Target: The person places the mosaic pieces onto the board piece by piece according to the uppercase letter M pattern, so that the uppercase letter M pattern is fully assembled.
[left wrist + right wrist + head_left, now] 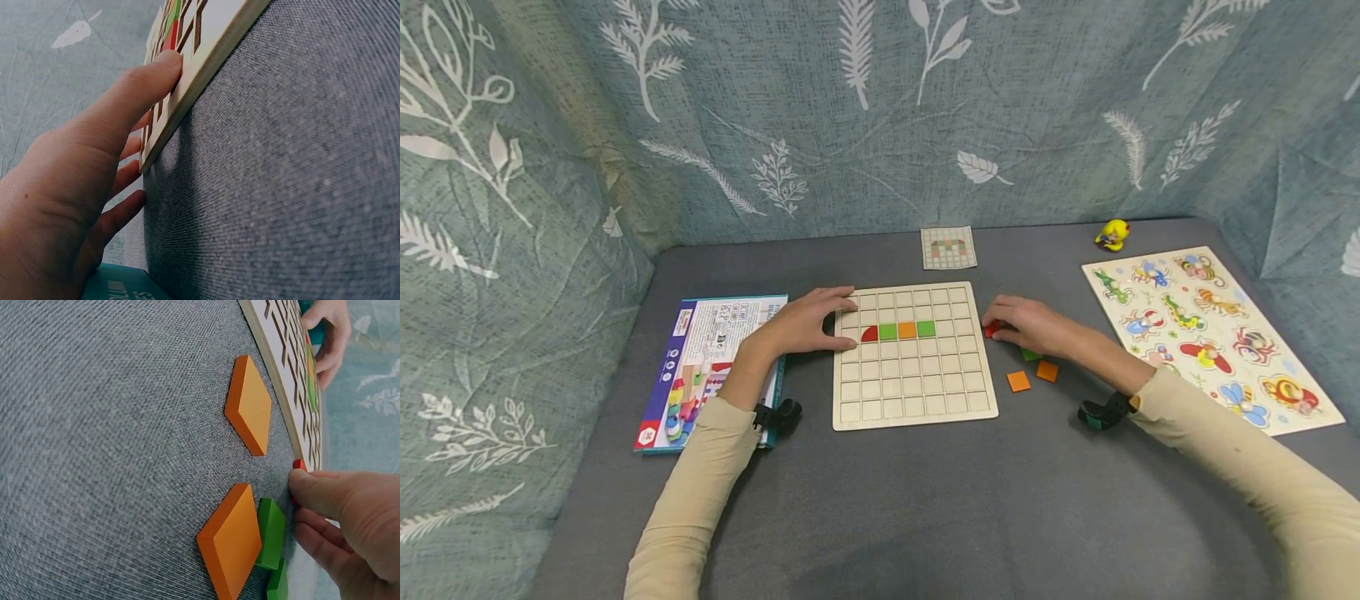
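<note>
Grid board point(914, 392) steadied while a red tile point(992, 329) is pinched.
The left hand point(808, 321) is laid flat, fingers spread, on the board's edge; the tile is gripped by the right hand point(1033, 325) beside the orange tiles point(1018, 381).

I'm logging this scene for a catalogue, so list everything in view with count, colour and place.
Grid board: one, pale wood, table centre.
Tiles in board: four, a red quarter-round, green, orange, green, one row.
Loose orange tiles: two, right of board.
Loose green tiles: two, by right hand.
Red tile: one, at right fingertips.
Pattern card: one, behind board.
Box: one, blue-edged, left.
Animal peg puzzle: one, multicoloured, right.
Yellow toy: one, far right.
Table: grey fabric.
Left hand: rests on board's left edge.
Right hand: grip on red tile.
</note>
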